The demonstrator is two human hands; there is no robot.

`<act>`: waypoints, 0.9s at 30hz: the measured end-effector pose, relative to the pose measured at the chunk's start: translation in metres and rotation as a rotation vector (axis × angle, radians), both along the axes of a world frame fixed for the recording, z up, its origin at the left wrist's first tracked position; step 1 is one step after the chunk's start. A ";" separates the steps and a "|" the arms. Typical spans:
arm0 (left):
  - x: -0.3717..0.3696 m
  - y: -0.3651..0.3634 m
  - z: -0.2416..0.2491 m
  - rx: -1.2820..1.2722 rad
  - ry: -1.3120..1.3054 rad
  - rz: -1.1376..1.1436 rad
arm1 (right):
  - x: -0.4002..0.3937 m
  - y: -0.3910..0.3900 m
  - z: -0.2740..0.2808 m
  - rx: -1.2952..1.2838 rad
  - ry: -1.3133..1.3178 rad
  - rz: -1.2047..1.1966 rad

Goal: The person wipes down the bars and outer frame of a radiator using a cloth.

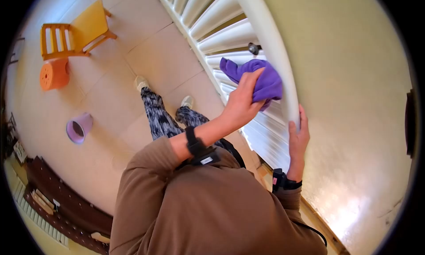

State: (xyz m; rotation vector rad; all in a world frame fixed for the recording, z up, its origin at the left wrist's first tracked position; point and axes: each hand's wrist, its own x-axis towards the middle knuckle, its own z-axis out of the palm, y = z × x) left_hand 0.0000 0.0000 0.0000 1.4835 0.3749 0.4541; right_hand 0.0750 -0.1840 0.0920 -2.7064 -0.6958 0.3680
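Observation:
A purple cloth is bunched under my left hand, whose fingers are closed on it. The cloth lies against the white slatted radiator, beside its curved top edge. Above the cloth, a dark metal knob sticks out between the slats. My right hand touches the end of the top edge on the wall side, its thumb and a finger stretched out and apart. Its other fingers are mostly hidden.
On the tiled floor to the left are a yellow wooden chair, an orange stool and a lilac bin. A dark brown perforated piece of furniture curves along the lower left. A pale wall rises at the right.

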 end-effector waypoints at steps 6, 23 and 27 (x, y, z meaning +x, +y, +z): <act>0.017 -0.022 -0.012 -0.236 0.095 0.202 | 0.002 0.014 -0.014 -0.027 -0.088 -0.052; 0.046 -0.018 -0.237 -0.239 0.639 0.102 | 0.006 0.001 -0.039 -0.060 -0.307 -0.024; 0.052 -0.007 -0.271 -0.295 0.799 -0.002 | 0.006 -0.002 -0.041 -0.071 -0.291 -0.047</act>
